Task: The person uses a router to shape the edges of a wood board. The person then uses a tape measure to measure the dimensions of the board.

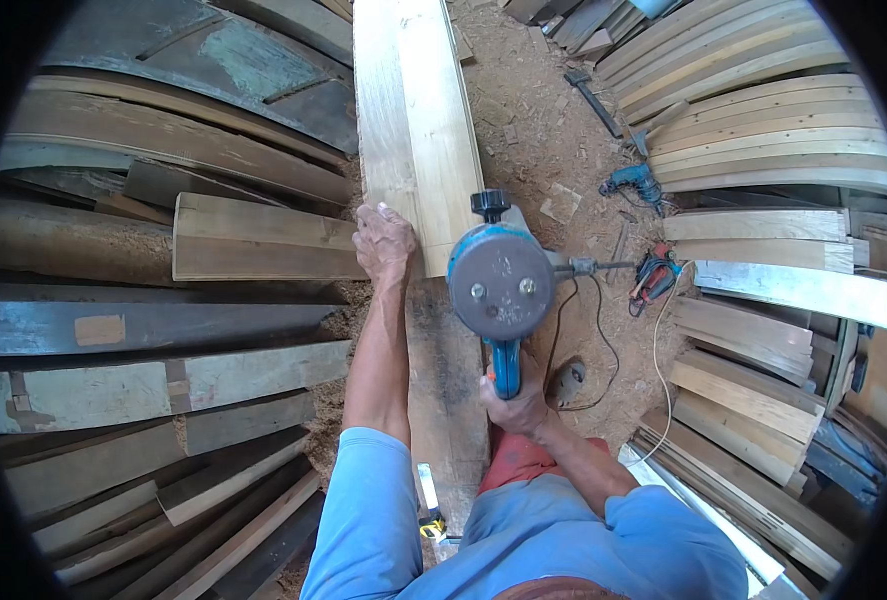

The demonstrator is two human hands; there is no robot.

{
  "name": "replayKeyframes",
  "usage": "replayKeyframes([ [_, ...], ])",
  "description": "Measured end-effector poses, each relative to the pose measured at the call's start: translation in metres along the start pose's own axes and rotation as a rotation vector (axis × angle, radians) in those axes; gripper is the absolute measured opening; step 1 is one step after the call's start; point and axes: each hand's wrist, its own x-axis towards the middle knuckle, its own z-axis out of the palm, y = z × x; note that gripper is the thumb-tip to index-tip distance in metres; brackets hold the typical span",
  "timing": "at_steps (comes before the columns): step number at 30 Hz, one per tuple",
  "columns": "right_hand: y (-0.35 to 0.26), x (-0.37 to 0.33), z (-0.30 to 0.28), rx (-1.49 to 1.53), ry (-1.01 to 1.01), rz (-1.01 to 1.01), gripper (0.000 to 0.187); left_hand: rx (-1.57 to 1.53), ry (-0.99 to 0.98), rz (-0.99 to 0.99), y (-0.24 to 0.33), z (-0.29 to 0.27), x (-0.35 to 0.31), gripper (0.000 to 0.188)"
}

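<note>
My left hand (384,242) grips the left edge of a pale wooden board (434,130), close to its near end, with the fingers curled. This long board runs away from me and lies along a darker plank (442,350). My right hand (517,405) is wrapped round the blue handle of a handheld power tool (504,280). The tool has a round grey cover with two screws and a black knob in front. It is at the board's near right corner; its underside is hidden, so I cannot tell whether it touches the wood.
Stacked planks (164,330) line my left, and more timber (764,140) is piled on the right. On the shaving-strewn floor lie a hammer (594,103), a blue drill (636,185), a red power tool (656,275) and loose cords. A yellow-and-black tape measure (432,525) sits near my body.
</note>
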Motion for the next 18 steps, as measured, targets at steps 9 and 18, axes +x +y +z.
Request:
replayKeyframes([
  [9,-0.012,0.056,0.003,0.013,0.067,-0.05,0.031,0.22,0.305,0.239,0.001,0.014,0.032,0.037],
  [18,-0.025,0.159,0.003,-0.011,0.098,-0.034,0.039,0.178,0.308,0.22,0.049,0.016,0.102,0.037],
])
